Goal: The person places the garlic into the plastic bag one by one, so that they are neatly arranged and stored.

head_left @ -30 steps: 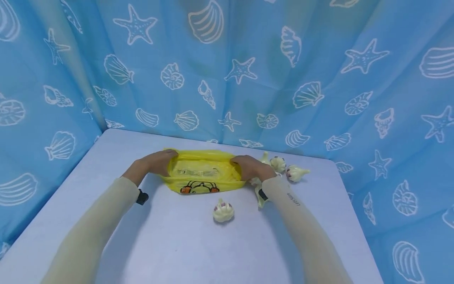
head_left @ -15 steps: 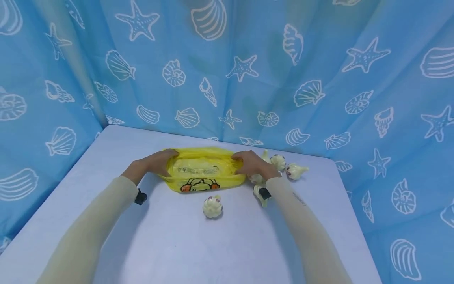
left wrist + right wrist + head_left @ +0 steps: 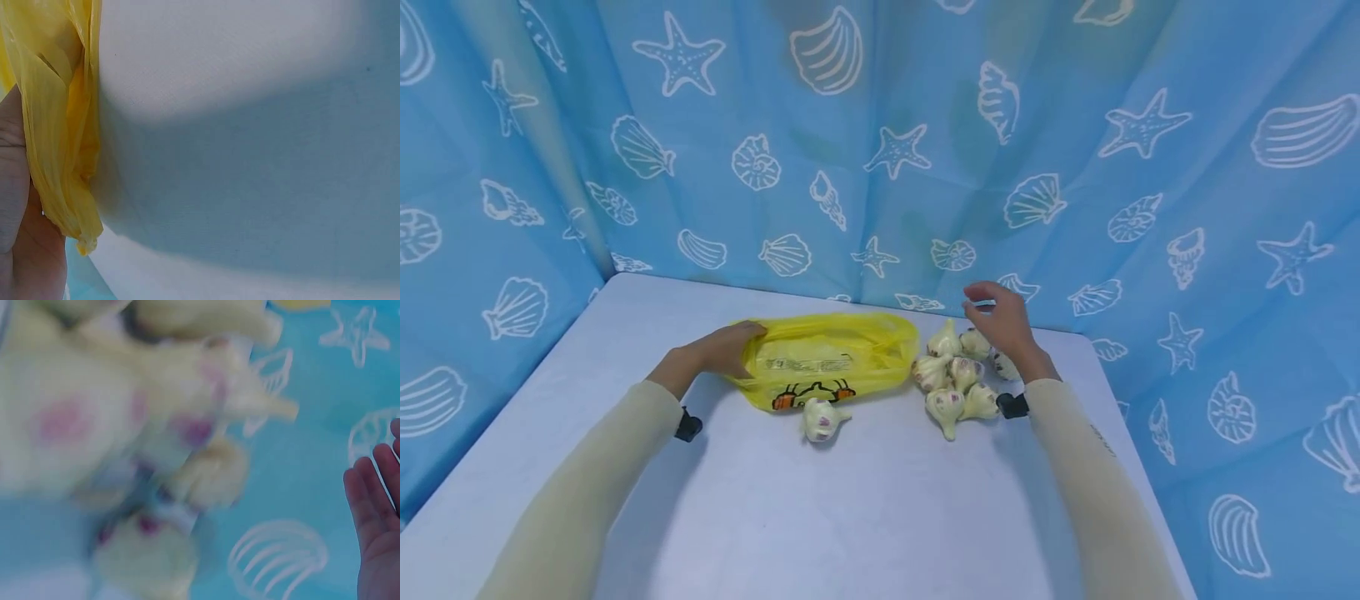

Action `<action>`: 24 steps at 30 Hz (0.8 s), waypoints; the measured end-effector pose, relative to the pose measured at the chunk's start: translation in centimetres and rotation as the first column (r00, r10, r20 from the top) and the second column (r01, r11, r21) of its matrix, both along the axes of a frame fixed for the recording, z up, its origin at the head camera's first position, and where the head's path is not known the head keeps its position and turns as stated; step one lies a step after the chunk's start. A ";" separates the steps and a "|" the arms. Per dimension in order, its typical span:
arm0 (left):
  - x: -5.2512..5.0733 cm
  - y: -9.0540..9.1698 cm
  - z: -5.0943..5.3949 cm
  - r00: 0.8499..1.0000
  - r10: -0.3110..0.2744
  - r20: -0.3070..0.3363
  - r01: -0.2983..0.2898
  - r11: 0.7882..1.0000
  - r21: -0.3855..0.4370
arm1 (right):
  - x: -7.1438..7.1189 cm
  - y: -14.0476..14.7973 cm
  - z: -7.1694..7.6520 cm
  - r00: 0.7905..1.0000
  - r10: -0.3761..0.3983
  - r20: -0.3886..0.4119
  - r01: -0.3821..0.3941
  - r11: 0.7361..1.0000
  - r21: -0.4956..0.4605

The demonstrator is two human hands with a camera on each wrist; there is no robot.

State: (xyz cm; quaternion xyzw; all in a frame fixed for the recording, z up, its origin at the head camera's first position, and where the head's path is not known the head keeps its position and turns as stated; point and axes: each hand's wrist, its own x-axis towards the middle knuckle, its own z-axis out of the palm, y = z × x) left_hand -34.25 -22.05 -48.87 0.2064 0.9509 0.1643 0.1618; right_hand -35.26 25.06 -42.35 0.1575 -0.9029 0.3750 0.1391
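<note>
A yellow plastic bag (image 3: 820, 342) with a printed cartoon on its front lies on the table, its mouth spread towards me. My left hand (image 3: 726, 346) grips the bag's left edge; in the left wrist view the film hangs beside the thumb (image 3: 12, 181). One garlic bulb (image 3: 822, 419) rests by the bag's front. Several more garlic bulbs (image 3: 946, 404) sit clustered to the right of the bag. Above the back of that cluster, my right hand (image 3: 1002, 323) is raised with relaxed fingers and holds nothing; the right wrist view shows its fingers extended, near blurred bulbs (image 3: 147, 553).
The white table (image 3: 820, 517) carries the bag and bulbs. A blue curtain (image 3: 880, 200) with white shells and starfish hangs close behind the table and along its sides.
My right hand has let go of the bag's right edge and moved right, above the garlic cluster. The single bulb has rolled left to the bag's front. My left hand stays on the bag.
</note>
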 end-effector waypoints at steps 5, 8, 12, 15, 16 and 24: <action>0.2 -0.3 -0.2 1.000 0.017 0.001 -0.017 1.000 0.018 | 1.3 3.8 -1.1 0.993 -0.115 0.012 0.116 0.993 -0.006; 0.3 -0.5 -0.1 1.000 0.012 -0.004 -0.012 1.000 0.017 | 2.2 5.5 -2.1 0.982 -0.186 0.039 0.186 0.982 -0.001; 0.6 -0.6 0.0 1.000 0.014 0.001 -0.014 1.000 0.015 | 3.4 7.0 -3.5 0.953 -0.281 0.115 0.284 0.959 -0.006; 0.6 -0.6 0.0 1.000 0.018 0.005 -0.019 1.000 0.023 | 4.2 7.7 -4.3 0.926 -0.333 0.179 0.342 0.939 -0.026; 0.6 -0.5 0.0 1.000 0.020 0.005 -0.021 0.999 0.025 | 4.4 7.8 -4.5 0.914 -0.350 0.204 0.363 0.931 -0.030; 0.4 -0.3 -0.1 0.997 -0.020 -0.068 0.025 0.998 0.059 | 5.3 8.4 -6.1 0.826 -0.407 0.389 0.451 0.892 -0.026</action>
